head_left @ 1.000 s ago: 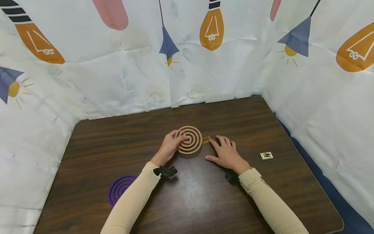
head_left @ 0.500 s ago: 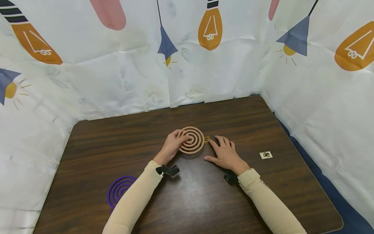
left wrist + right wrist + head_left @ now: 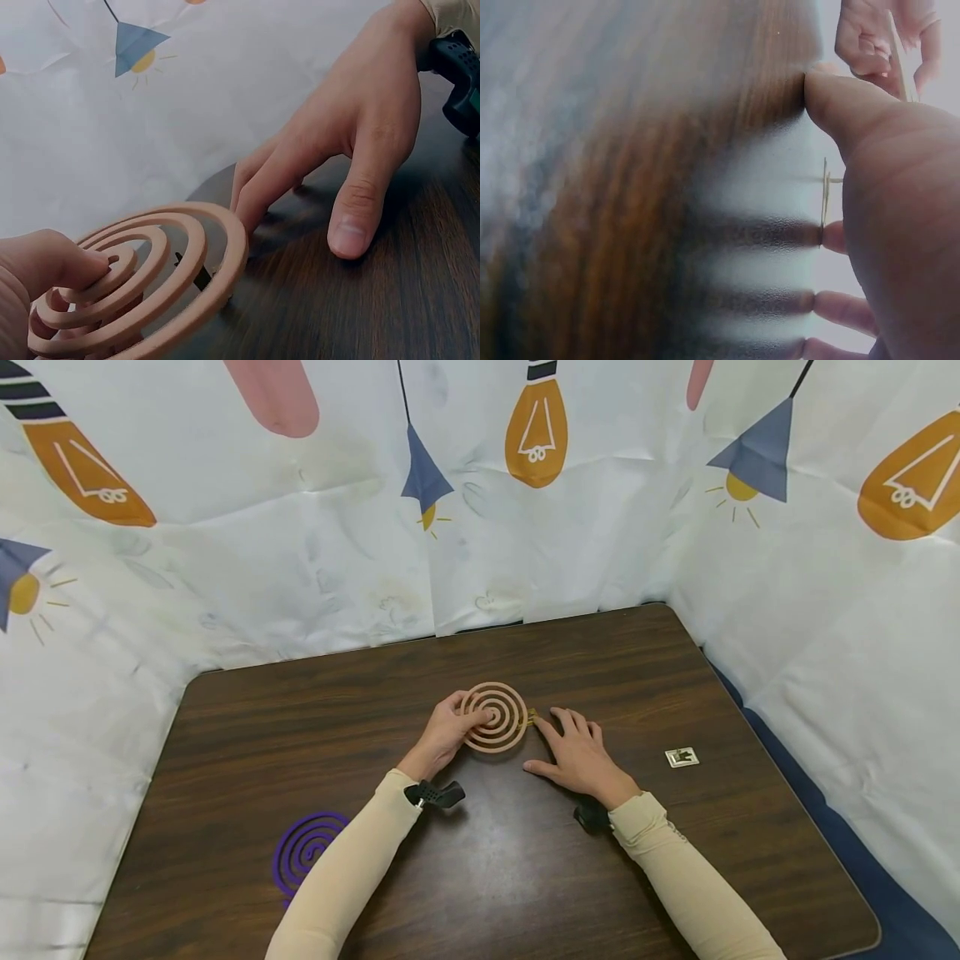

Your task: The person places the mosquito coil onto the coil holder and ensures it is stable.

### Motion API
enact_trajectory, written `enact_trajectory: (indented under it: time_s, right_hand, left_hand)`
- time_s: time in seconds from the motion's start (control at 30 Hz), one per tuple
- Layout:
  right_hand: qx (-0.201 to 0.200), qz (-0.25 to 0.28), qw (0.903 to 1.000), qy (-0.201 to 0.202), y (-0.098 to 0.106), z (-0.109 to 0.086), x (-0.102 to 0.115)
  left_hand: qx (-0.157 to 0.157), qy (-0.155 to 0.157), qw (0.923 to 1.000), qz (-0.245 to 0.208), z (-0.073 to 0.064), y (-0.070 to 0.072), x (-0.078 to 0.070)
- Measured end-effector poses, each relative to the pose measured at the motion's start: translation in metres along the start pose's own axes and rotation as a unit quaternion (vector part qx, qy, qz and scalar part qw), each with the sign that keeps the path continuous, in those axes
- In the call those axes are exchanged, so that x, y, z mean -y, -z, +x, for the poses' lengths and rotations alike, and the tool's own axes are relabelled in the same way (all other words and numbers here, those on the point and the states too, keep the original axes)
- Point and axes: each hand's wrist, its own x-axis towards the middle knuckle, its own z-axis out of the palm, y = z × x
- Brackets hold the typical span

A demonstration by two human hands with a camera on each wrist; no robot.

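My left hand (image 3: pixel 444 735) pinches a tan mosquito coil (image 3: pixel 495 749), thumb on its upper face near the centre and fingers underneath. The coil is held raised and slightly tilted; in the left wrist view its outer ring (image 3: pixel 237 247) overlaps a small dark upright part of a stand. That small gold metal coil stand (image 3: pixel 532 717) lies on the table between the coil and my right hand (image 3: pixel 579 753). The right fingers are spread with tips down on the tabletop, and the index fingertip is right at the stand's thin flat plate (image 3: pixel 825 199).
A second, silvery metal stand (image 3: pixel 682 757) lies on the table (image 3: pixel 480 877) to the right. A purple mosquito coil (image 3: pixel 278 857) lies at the left, partly hidden by my left sleeve. A white printed curtain (image 3: pixel 337 568) hangs behind the table's far edge.
My left hand has moved the tan coil slightly right, so it now covers more of the gold stand in the head view. The right hand has stayed nearly still.
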Motion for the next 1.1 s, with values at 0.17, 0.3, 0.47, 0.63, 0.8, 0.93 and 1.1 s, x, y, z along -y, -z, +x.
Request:
enact_trajectory:
  time_s: [0.17, 0.3, 0.47, 0.63, 0.8, 0.93, 1.1]
  right_hand:
    - [-0.005, -0.005, 1.0, 0.003, 0.001, 0.0, 0.0]
    - [-0.005, -0.005, 1.0, 0.004, 0.002, 0.0, -0.001]
    - [-0.009, 0.001, 0.9999, 0.006, 0.003, -0.001, -0.002]
    - [-0.008, 0.005, 0.9999, 0.007, 0.002, -0.001, -0.003]
    - [-0.003, 0.008, 1.0, 0.005, 0.002, 0.0, -0.004]
    - [-0.003, 0.007, 1.0, 0.006, 0.002, -0.001, -0.004]
    - [0.0, 0.01, 0.9999, 0.004, 0.002, -0.001, -0.005]
  left_hand:
    - [-0.001, -0.007, 0.9999, -0.011, 0.002, -0.004, -0.002]
    - [0.001, -0.008, 0.9999, -0.011, 0.003, -0.008, -0.002]
    - [0.009, -0.003, 0.9998, -0.015, 0.004, -0.011, -0.002]
    - [0.014, -0.002, 0.9998, -0.017, 0.006, -0.015, -0.002]
    - [0.016, 0.002, 0.9999, 0.005, 0.009, -0.018, -0.001]
    - [0.016, 0.008, 0.9997, 0.017, 0.011, -0.021, -0.001]
    - [0.012, 0.01, 0.9996, 0.025, 0.014, -0.023, -0.002]
